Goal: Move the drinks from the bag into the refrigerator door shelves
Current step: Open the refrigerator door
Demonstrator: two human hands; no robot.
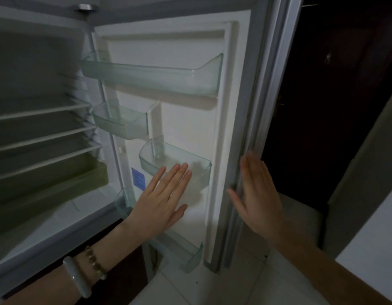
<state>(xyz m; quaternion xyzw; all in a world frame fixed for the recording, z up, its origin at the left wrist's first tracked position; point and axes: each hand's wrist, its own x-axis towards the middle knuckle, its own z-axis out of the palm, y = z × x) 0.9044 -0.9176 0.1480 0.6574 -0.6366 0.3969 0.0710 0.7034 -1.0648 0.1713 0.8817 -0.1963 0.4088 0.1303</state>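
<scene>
The refrigerator door (186, 119) stands open in front of me, its inner side lit. It carries clear plastic shelves: a long top shelf (151, 78), a small left shelf (121, 123), a middle right shelf (177, 164) and a bottom shelf (190, 254). All of them hold nothing. My left hand (162, 199) is flat and open, fingers spread, in front of the middle right shelf. My right hand (256, 194) is open beside the door's outer edge (250, 128), blurred. No bag and no drinks are in view.
The refrigerator cabinet (36, 128) on the left has several bare wire-edged shelves and a greenish drawer (65, 179). A dark doorway (322, 106) lies right of the door. A white surface (370, 238) sits at the lower right. Pale floor tiles (190, 289) run below.
</scene>
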